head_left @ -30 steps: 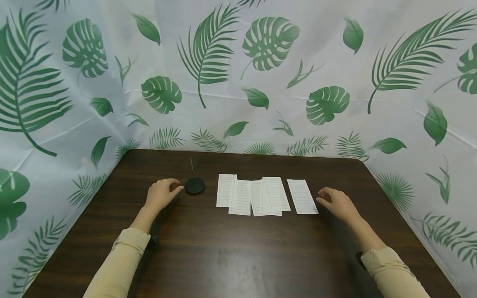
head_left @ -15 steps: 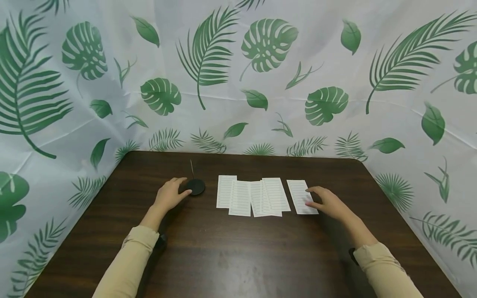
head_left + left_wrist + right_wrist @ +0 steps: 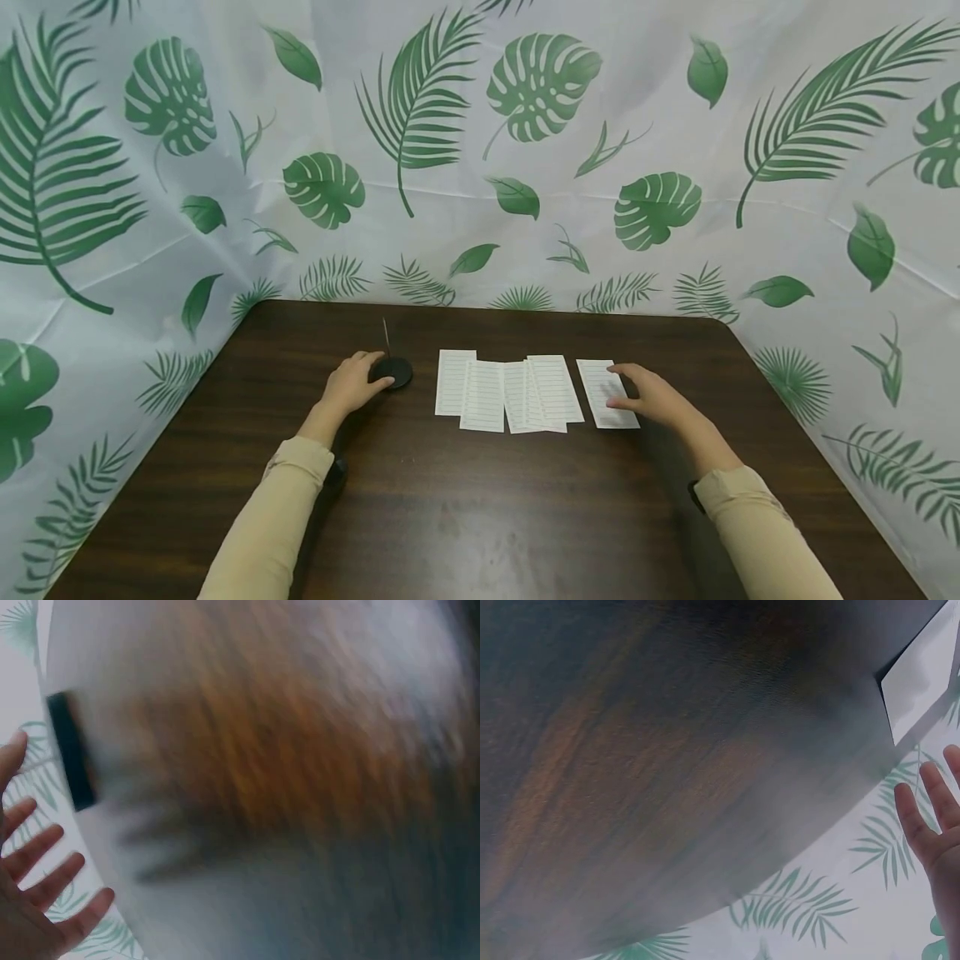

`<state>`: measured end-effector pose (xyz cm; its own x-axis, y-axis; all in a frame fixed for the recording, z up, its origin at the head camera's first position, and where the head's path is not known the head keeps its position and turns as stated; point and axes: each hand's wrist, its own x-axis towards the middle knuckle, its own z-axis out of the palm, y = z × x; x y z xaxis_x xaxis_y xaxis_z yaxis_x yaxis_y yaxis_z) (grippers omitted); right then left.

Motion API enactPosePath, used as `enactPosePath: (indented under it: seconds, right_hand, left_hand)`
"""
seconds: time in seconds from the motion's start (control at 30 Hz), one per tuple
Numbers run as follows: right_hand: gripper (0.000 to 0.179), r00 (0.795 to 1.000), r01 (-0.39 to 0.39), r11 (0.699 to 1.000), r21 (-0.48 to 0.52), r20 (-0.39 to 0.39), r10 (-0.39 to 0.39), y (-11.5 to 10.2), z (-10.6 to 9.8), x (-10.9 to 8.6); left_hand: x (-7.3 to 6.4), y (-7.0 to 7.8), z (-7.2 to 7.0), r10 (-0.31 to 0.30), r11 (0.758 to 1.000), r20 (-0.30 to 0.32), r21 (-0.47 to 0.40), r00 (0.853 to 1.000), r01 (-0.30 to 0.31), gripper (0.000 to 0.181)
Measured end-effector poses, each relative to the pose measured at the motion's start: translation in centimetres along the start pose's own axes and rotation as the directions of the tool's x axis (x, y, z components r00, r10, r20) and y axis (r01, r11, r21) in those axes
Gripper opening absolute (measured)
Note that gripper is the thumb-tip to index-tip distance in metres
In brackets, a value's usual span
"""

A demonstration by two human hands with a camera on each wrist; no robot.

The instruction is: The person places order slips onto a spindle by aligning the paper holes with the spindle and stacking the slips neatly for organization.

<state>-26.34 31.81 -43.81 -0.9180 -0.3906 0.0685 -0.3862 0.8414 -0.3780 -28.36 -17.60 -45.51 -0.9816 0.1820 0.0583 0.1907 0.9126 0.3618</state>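
My left hand [image 3: 349, 385] is at the left side of a round black base [image 3: 393, 372] with a thin upright spike [image 3: 387, 337], fingertips right at its edge. In the left wrist view the fingers [image 3: 52, 877] are spread beside the dark base [image 3: 73, 750]. My right hand [image 3: 651, 394] reaches over the rightmost lined paper slip [image 3: 597, 385], thumb and fingers apart, covering part of it. The right wrist view has that slip [image 3: 922, 682] flat on the table, fingers [image 3: 930, 799] extended near it.
Several more lined paper slips [image 3: 483, 396] lie overlapping between the two hands, at the middle of the brown wooden table [image 3: 480, 500]. A white curtain with green leaf prints [image 3: 450, 167] stands behind the table and along both sides.
My left hand has moved right, up to the black base. My right hand has shifted left from beside the rightmost slip to over it. Slips and base stay where they were.
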Motion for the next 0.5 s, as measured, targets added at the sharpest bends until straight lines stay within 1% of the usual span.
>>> enactPosePath:
  seconds: [0.13,0.3,0.5]
  right_hand:
    - [0.072,0.999,-0.013,1.0,0.0,0.046,0.013,0.1,0.2,0.4]
    - [0.083,0.993,-0.034,0.999,-0.007,0.113,0.035,0.8,0.7,0.9]
    - [0.092,0.982,-0.078,0.997,-0.004,0.174,0.078,1.6,0.7,1.4]
  left_hand:
    - [0.2,-0.2,0.3,0.006,1.0,0.003,0.006,1.0,-0.006,0.06]
    - [0.7,-0.5,0.6,0.017,1.0,0.035,-0.016,0.999,-0.017,0.065]
    - [1.3,-0.3,0.7,-0.001,0.998,0.066,-0.057,0.998,0.005,0.07]
